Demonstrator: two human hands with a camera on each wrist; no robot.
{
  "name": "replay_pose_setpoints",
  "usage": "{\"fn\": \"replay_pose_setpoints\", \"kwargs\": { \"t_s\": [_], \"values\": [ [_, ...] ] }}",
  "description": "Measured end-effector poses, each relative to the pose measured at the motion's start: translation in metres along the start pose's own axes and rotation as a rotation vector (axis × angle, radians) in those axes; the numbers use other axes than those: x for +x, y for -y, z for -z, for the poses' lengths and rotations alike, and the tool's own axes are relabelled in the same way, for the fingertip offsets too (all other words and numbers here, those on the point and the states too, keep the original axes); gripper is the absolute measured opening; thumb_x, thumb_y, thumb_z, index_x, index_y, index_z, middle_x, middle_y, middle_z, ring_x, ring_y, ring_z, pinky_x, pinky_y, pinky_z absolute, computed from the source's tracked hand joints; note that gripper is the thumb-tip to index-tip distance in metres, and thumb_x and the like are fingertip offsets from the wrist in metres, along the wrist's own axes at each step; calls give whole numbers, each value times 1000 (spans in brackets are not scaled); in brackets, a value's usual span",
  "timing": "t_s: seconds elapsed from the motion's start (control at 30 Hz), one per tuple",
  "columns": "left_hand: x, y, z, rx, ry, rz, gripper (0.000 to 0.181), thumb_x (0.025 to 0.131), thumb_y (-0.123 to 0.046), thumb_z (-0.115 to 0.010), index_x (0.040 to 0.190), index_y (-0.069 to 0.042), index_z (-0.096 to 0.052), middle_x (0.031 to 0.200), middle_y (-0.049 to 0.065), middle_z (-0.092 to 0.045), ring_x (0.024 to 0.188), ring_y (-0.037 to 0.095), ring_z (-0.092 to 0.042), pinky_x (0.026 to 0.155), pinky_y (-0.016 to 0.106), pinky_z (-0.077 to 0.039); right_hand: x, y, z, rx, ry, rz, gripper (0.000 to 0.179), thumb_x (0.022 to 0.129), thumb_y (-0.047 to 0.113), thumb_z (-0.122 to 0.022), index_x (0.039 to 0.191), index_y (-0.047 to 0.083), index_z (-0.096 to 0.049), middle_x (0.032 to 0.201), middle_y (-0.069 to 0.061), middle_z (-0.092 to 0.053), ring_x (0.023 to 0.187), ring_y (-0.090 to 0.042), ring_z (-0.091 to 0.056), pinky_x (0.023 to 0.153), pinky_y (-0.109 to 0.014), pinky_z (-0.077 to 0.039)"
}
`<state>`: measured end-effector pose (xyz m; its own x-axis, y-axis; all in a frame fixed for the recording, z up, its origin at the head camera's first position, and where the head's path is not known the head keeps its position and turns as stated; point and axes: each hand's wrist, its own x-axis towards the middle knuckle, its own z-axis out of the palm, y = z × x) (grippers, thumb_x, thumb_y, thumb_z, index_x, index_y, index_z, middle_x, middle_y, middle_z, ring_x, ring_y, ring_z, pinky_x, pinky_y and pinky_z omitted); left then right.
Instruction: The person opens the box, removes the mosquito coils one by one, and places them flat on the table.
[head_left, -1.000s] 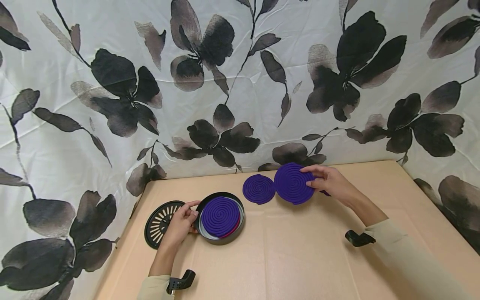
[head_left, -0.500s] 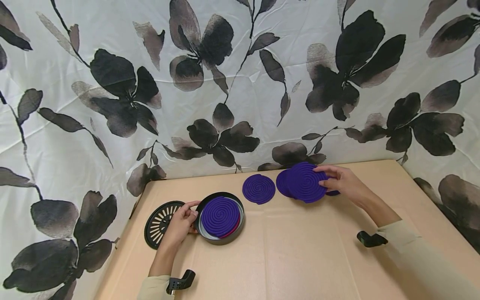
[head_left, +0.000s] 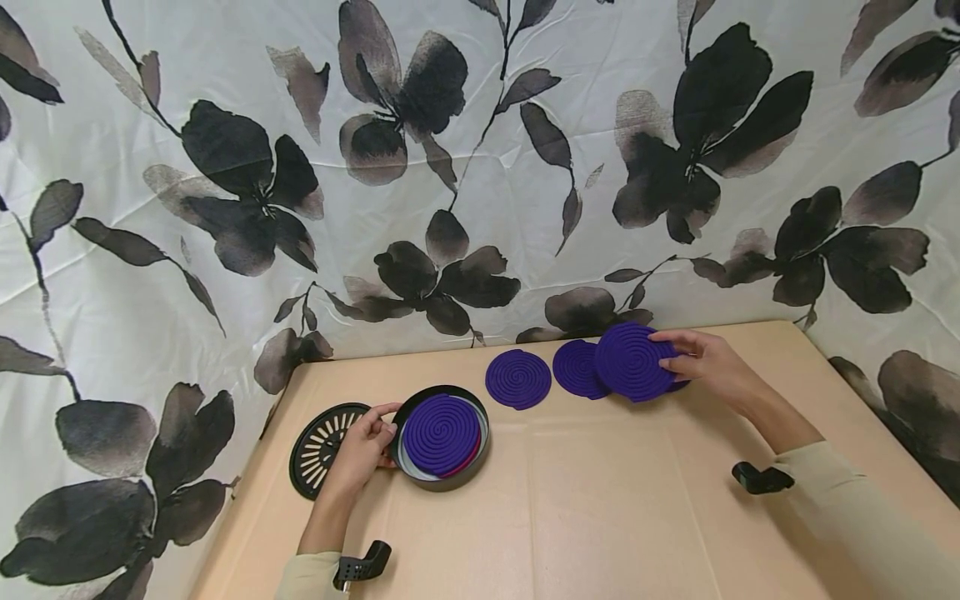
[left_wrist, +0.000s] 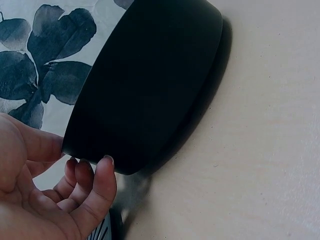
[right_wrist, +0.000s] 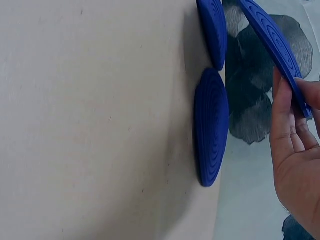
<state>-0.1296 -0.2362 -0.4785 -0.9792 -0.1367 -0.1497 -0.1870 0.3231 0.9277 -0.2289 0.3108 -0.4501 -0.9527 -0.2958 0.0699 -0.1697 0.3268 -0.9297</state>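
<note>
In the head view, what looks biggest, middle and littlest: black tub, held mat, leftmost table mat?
1. Black tub
2. Held mat
3. Leftmost table mat
Held mat is raised, so true sizes are unsure.

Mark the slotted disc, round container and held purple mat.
Slotted disc point(head_left: 321, 451): head view, near its center.
Round container point(left_wrist: 145, 90): left wrist view, outer side.
Held purple mat point(head_left: 635, 362): head view, spiral face middle.

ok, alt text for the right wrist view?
A person's right hand pinches a blue spiral-ridged disc by its edge, held above the table. Two similar discs lie near the table's edge, with a floral backdrop beyond.
</note>
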Motion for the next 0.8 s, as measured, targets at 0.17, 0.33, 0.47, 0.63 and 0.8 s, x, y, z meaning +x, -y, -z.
{"fn": "replay_pose_setpoints", "kwargs": {
  "t_s": [0.17, 0.33, 0.47, 0.63, 0.8],
  "values": [
    [0, 1, 1, -1, 4, 0, 38, 104, -2, -51, 141, -9, -57, 88, 6, -49, 70, 19, -52, 56, 31, -58, -4, -3, 6, -14, -29, -20, 45, 97, 9, -69, 138, -1, -56, 112, 1, -69, 91, -4, -66, 74, -28, -61],
    [-1, 1, 2, -7, 9, 1, 38, 104, -1, -51, 140, -10, -57, 88, 7, -50, 69, 19, -52, 56, 31, -58, -8, -5, 13, -45, -59, -40, 47, 96, 12, -71, 139, 0, -57, 122, 4, -65, 93, -2, -66, 73, -31, -61],
    [-2, 1, 3, -7, 13, 1, 38, 104, -1, -51, 140, -10, -57, 89, 7, -49, 70, 19, -52, 56, 31, -58, -10, -7, 18, -82, -83, -43, 46, 96, 13, -71, 139, 2, -58, 122, 9, -65, 95, -2, -65, 73, -29, -60],
    [-3, 0, 5, -11, 20, 4, 37, 105, -3, -51, 141, -11, -57, 92, 8, -49, 71, 20, -52, 56, 31, -58, -13, -9, 24, -114, -109, -47, 46, 96, 15, -71, 138, 2, -58, 119, 18, -64, 96, 2, -64, 71, -29, -59],
    [-4, -2, 6, -13, 26, 8, 37, 105, -5, -51, 142, -11, -56, 94, 8, -49, 72, 20, -52, 57, 32, -58, -16, -12, 31, -117, -116, -60, 47, 97, 16, -71, 139, 1, -56, 116, 20, -63, 95, 5, -62, 72, -25, -58]
  ]
}}
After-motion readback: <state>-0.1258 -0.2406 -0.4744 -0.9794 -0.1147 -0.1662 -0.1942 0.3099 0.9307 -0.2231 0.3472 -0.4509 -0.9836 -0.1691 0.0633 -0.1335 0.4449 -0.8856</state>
